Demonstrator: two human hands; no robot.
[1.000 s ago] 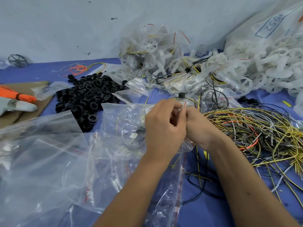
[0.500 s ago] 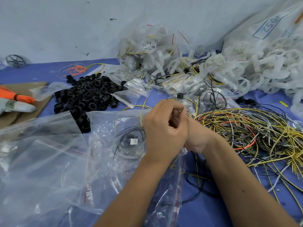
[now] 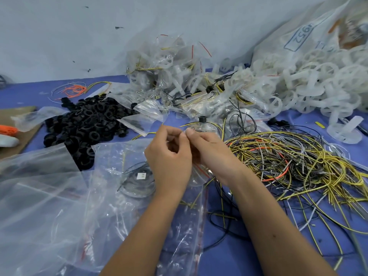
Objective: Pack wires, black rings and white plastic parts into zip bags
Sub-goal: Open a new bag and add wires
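Both hands meet mid-table: left hand (image 3: 169,162) & right hand (image 3: 209,152) pinch the zip bag (image 3: 139,176) top. Black rings (image 3: 87,122) at left, wires (image 3: 298,162) at right, white plastic parts (image 3: 318,82) at back.

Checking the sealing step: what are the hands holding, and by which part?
Both hands, left and right, pinch the top edge of a clear zip bag between fingertips. The bag holds a coiled wire.
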